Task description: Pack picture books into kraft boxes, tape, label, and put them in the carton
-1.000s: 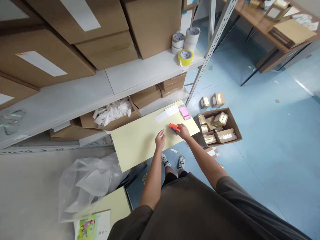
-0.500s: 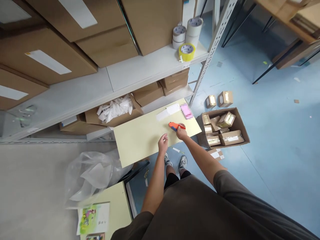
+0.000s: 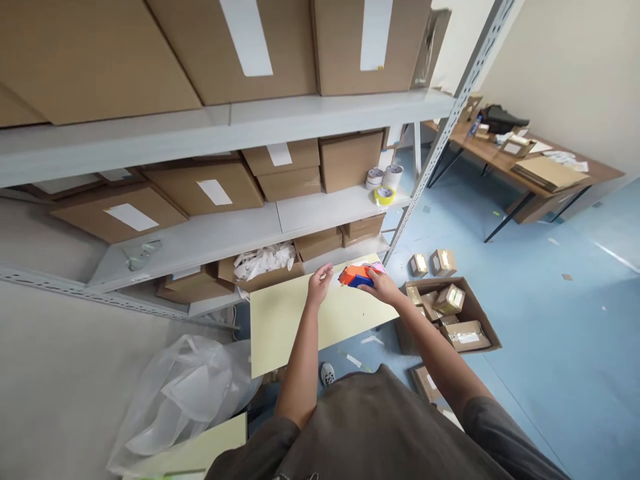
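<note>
My right hand [image 3: 384,287] is wrapped round an orange and blue tape dispenser [image 3: 356,275], held above the right part of a pale yellow tabletop [image 3: 285,320]. To the left of the dispenser my left hand [image 3: 320,285] is raised over the same tabletop, fingers apart and holding nothing. Behind the dispenser, white paper and a pink item [image 3: 379,266] are partly hidden at the table's far right.
Metal shelving [image 3: 320,215] with cartons and tape rolls [image 3: 384,195] rises beyond the table. A carton of small boxes [image 3: 493,331] stands on the floor at right. Clear plastic bag [image 3: 200,393] lies at lower left; a brown desk [image 3: 500,163] stands farther back.
The view has tilted up, showing more shelving and the desk. Both hands are raised higher, and the dispenser has been lifted and turned in my right hand.
</note>
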A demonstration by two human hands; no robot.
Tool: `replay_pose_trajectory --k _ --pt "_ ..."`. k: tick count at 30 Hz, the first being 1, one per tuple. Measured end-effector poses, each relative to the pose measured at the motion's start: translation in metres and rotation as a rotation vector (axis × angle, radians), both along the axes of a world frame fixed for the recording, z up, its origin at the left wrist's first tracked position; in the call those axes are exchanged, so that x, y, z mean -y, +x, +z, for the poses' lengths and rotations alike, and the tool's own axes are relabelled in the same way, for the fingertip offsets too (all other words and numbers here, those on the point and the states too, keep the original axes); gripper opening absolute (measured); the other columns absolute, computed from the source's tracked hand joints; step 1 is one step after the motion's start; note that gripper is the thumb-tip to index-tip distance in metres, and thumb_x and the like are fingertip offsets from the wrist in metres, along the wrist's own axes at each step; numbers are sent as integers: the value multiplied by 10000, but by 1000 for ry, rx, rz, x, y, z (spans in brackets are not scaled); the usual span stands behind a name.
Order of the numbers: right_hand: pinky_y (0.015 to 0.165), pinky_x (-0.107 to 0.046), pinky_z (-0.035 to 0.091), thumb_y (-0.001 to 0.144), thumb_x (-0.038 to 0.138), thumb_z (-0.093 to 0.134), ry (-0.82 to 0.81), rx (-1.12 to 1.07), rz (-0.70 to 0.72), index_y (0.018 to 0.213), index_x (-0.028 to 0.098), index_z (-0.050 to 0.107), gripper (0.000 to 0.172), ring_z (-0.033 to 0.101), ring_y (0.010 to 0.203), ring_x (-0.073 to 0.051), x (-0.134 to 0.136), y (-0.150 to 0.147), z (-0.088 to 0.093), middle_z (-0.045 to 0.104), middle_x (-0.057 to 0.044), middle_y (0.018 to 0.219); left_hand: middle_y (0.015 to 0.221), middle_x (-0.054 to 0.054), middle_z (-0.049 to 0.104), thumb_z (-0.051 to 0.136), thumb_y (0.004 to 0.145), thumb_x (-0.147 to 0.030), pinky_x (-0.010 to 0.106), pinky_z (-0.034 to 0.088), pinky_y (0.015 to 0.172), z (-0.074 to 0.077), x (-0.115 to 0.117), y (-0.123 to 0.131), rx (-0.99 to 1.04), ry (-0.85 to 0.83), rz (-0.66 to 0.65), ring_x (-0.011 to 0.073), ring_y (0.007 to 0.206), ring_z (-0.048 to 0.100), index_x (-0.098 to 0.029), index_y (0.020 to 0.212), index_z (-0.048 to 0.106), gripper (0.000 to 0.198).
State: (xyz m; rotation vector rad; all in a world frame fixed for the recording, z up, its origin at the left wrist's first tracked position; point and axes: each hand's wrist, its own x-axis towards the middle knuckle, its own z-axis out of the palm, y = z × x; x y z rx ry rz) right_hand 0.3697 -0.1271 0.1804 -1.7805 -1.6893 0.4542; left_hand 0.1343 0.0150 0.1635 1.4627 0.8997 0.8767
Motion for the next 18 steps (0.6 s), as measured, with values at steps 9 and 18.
replay_pose_trajectory --k 9,18 --pt "934 -431 561 901 621 757 57 -6 6 1185 254 724 465 750 1065 -353 -20 -43 51 730 -137 1375 1024 119 826 818 869 -511 444 601 984 61 -40 -29 35 83 -213 284 986 764 -177 974 840 350" --pt "744 -343 512 930 662 688 -34 -88 -4 1138 230 704 480 690 805 -261 -39 -67 70 764 -64 932 959 74 780 620 1044 -368 357 575 924 84 -36 -42 -37 594 93 225 952 720 -247 938 810 249"
